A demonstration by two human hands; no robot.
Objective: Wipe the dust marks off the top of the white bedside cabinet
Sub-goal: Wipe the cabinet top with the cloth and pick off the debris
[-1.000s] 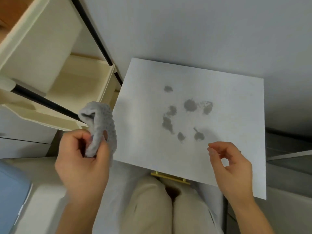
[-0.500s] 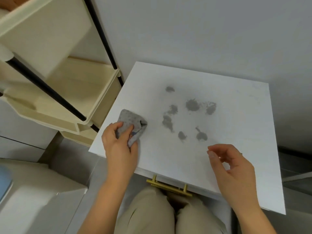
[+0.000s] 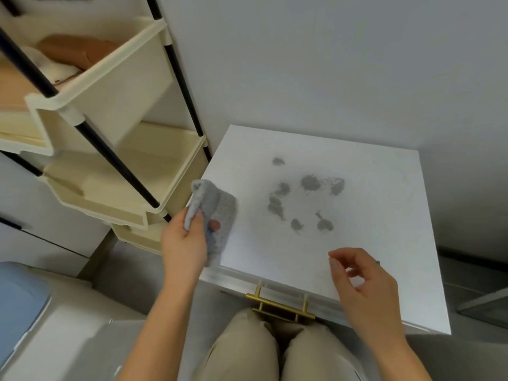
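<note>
The white bedside cabinet top [image 3: 371, 243] fills the middle and right of the head view. Several grey dust marks [image 3: 305, 199] sit in a loose cluster near its centre. My left hand [image 3: 182, 243] grips a grey textured cloth [image 3: 217, 215] at the top's left edge, left of the marks and apart from them; the cloth hangs partly unfolded from my fingers. My right hand [image 3: 365, 281] hovers over the front right part of the top, fingers curled and apart, holding nothing.
A cream storage rack [image 3: 115, 160] with black poles stands close on the left of the cabinet. A gold drawer handle [image 3: 280, 306] sticks out below the front edge, above my knees [image 3: 275, 350]. A grey wall rises behind. A blue-and-white item [image 3: 19, 306] sits low left.
My left hand brought the cloth from beside the rack to the cabinet's left edge; the cloth has since loosened and hangs longer. The camera view shifted. My right hand barely moved.
</note>
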